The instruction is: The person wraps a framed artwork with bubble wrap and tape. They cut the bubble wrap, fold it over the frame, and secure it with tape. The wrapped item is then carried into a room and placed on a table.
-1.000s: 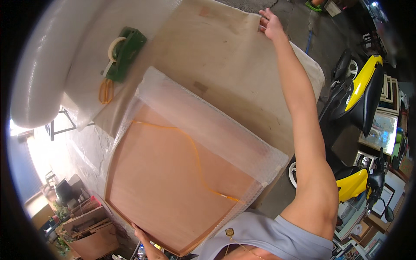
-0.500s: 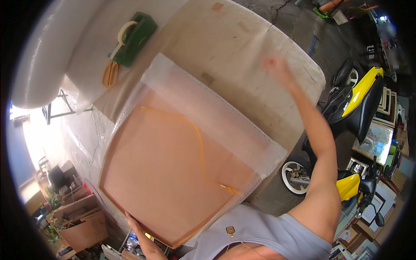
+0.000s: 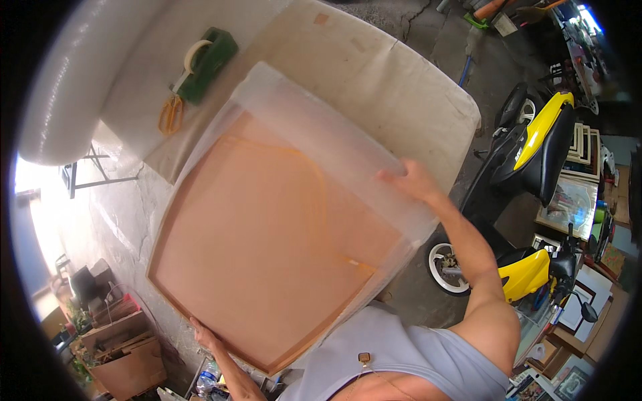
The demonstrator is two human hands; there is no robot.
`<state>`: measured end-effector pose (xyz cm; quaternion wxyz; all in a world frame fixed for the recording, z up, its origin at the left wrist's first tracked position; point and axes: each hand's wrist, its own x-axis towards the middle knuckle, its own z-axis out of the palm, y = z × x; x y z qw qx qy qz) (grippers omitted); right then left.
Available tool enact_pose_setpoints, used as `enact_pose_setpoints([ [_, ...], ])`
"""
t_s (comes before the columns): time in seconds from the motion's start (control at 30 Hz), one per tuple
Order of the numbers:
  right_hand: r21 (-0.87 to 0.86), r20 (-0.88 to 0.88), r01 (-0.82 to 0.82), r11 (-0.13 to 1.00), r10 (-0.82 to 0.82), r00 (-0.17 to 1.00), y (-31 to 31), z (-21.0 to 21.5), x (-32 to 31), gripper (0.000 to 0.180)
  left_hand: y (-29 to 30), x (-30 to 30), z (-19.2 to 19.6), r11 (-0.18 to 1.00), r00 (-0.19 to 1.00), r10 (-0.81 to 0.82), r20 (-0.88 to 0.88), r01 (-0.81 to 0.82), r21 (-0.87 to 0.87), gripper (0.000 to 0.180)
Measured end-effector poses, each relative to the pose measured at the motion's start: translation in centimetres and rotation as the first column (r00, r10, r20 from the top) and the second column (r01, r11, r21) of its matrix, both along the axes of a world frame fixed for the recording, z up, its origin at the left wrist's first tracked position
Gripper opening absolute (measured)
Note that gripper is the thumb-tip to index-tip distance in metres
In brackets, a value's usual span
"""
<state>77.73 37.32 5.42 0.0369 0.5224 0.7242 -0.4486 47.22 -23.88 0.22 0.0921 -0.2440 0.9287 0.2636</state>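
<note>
A large framed board (image 3: pixel 247 227) with a brown back lies in front of me, tilted, partly covered by clear bubble wrap (image 3: pixel 321 137). The wrap is folded over its far side. An orange cord (image 3: pixel 321 194), blurred, runs across the board's right part. At the near left edge my left hand (image 3: pixel 206 334) is closed on the board's rim. My right hand (image 3: pixel 413 182) grips the bubble-wrapped far right edge, its thumb over the top; its other fingers are partly hidden.
A green tape dispenser (image 3: pixel 208 63) and orange-handled scissors (image 3: pixel 171 115) lie on the covered table (image 3: pixel 421 87). A big bubble wrap roll (image 3: pixel 60 87) stands at the left. A yellow and black scooter (image 3: pixel 535 140) is parked right, cartons (image 3: pixel 130 364) lower left.
My right hand has come down from above the table onto the wrapped far edge. The board has shifted slightly away and its far side covers more of the table. My left hand stays on the rim.
</note>
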Motion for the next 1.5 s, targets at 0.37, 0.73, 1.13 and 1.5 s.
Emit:
enact_pose_setpoints([
  [0.37, 0.453, 0.315, -0.043, 0.89, -0.114, 0.942, 21.8, 1.2, 3.3, 0.094, 23.1, 6.7, -0.7, 0.667, 0.997, 0.071, -0.007, -0.042, 0.744, 0.055],
  [0.73, 0.716, 0.176, 0.131, 0.686, -0.358, 0.917, 25.7, -5.7, 1.8, 0.084, 24.4, 13.6, -2.4, 0.741, 0.997, -0.073, 0.016, 0.044, 0.67, 0.035],
  [1.13, 0.54, -0.457, -0.197, 0.818, 0.482, 0.748, -15.6, -12.9, -15.8, 0.027, 31.6, -16.0, 0.1, 0.288, 0.23, -0.841, -0.49, 0.957, -0.044, 0.06],
  [1.5, 0.508, -0.323, 0.072, 0.858, 0.113, 0.939, -30.4, -8.3, -31.7, 0.017, 34.1, -21.1, -1.1, -0.14, -0.09, -0.961, -0.261, 0.974, 0.178, 0.019],
])
